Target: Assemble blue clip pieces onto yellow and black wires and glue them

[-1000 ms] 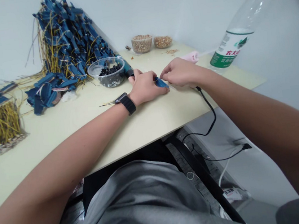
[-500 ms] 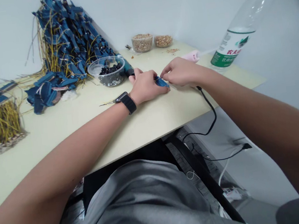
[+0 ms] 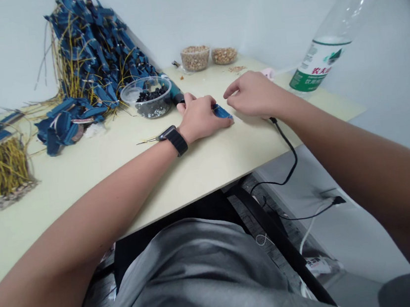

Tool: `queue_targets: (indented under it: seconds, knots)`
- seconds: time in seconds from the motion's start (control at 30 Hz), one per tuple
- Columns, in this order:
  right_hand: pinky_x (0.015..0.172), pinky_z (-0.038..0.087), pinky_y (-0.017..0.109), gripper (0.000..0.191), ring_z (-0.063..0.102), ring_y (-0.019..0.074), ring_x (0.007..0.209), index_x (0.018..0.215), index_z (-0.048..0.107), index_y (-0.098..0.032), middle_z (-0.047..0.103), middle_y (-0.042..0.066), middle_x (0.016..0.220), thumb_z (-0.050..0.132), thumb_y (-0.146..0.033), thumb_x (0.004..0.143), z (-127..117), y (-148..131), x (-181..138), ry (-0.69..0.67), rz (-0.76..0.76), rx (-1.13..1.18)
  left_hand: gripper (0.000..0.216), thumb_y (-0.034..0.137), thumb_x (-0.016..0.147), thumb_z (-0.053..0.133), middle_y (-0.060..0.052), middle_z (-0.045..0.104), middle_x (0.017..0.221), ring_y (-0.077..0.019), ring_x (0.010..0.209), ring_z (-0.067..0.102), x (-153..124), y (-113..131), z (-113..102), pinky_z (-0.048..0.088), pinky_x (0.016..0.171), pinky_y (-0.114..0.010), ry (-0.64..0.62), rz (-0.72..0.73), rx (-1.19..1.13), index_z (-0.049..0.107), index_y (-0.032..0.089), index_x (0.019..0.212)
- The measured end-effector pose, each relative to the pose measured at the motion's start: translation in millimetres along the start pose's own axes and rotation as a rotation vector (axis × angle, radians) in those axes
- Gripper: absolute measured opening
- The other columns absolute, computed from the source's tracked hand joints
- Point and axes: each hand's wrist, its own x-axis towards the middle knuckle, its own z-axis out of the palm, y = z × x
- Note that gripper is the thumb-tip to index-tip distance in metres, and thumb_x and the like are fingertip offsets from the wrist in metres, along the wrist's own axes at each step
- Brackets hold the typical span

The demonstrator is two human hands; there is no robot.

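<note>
A person at a pale desk [image 3: 200, 174], grey shirt [image 3: 190, 275] in the foreground, works with 2 bare hands on a small blue plastic piece [image 3: 221, 112] that sits on the desk at the tips of the left hand [image 3: 201, 120]. The left fingers [image 3: 220, 123] are together and clamped on the piece, a black-banded smartwatch [image 3: 176, 142] on that wrist. The right hand [image 3: 253, 95] hovers just beside the piece without touching it, the right fingers [image 3: 232, 88] apart.

Behind the left hand stand a teal-handled tool [image 3: 177, 96] and a clear plastic tub [image 3: 151, 98] of black bits. A heap of blue pieces strung on yellow wires [image 3: 91, 53] leans against the wall, with 2 smaller bundles [image 3: 3, 170] farther left. 2 cups of tan granules [image 3: 195, 59] sit at the back of the desk. A clear water bottle [image 3: 322, 54] with a green label stands at right, near a pink object [image 3: 268, 72]. A black cable [image 3: 287, 151] drops over the desk's front edge.
</note>
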Motion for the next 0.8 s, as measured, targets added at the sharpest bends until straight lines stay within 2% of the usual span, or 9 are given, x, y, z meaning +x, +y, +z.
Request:
queue_targets:
  seconds: [0.17,0.33,0.43,0.57,0.7,0.8]
  knots:
    - [0.131,0.058,0.063,0.015,0.076,0.053,0.149,0.093,0.087,-0.033,0.091,0.016,0.112,0.085,-0.018,0.095,-4.0,8.8,-2.8,0.022,-0.05,0.039,0.067,0.064,0.088,0.104,-0.022,0.086,0.146,-0.0594,0.164,0.049,-0.5,2.4,1.6,0.04,0.134,-0.076,-0.001,-0.002,-0.009,0.084,0.024,0.138]
    - [0.132,0.054,0.063,0.015,0.075,0.052,0.146,0.095,0.088,-0.032,0.088,0.016,0.104,0.085,-0.017,0.097,-8.3,6.2,-8.9,0.037,-0.059,0.045,0.067,0.066,0.088,0.105,-0.02,0.087,0.146,-0.059,0.165,0.05,-1.2,6.2,3.0,0.04,0.134,-0.075,-0.002,0.005,-0.003,0.084,0.026,0.137]
    - [0.129,0.056,0.059,0.019,0.079,0.0481,0.141,0.1,0.089,-0.028,0.092,0.017,0.112,0.081,-0.011,0.1,-10.7,0.3,-12.6,0.039,-0.03,0.01,0.068,0.069,0.091,0.104,-0.02,0.088,0.146,-0.0595,0.166,0.049,-1.7,7.7,4.0,0.041,0.134,-0.075,-0.002,0.016,0.016,0.084,0.026,0.14]
    - [0.127,0.06,0.058,0.03,0.085,0.047,0.139,0.115,0.094,-0.02,0.094,0.021,0.125,0.074,-0.003,0.102,-13.6,-8.7,-17.8,0.058,0.001,-0.069,0.079,0.066,0.094,0.105,-0.023,0.086,0.155,-0.0604,0.173,0.047,-3.1,12.0,2.6,0.039,0.136,-0.074,0.002,0.028,0.034,0.081,0.023,0.156]
    - [0.125,0.061,0.059,0.041,0.088,0.0453,0.123,0.133,0.095,-0.021,0.088,0.015,0.101,0.073,-0.006,0.102,-14.0,-24.2,-25.8,0.104,-0.021,-0.069,0.091,0.065,0.096,0.108,-0.023,0.081,0.172,-0.0616,0.177,0.045,-9.5,18.2,-15.2,0.04,0.138,-0.073,0.017,0.034,0.044,0.076,0.023,0.169]
    - [0.116,0.063,0.057,0.037,0.084,0.0419,0.102,0.132,0.093,-0.026,0.078,0.009,0.082,0.076,-0.011,0.103,-9.9,-52.2,-30.9,0.188,-0.076,0.034,0.077,0.055,0.104,0.103,-0.015,0.077,0.181,-0.0589,0.179,0.046,-21.7,14.3,-44.8,0.04,0.14,-0.073,0.047,0.02,0.059,0.075,0.028,0.171]
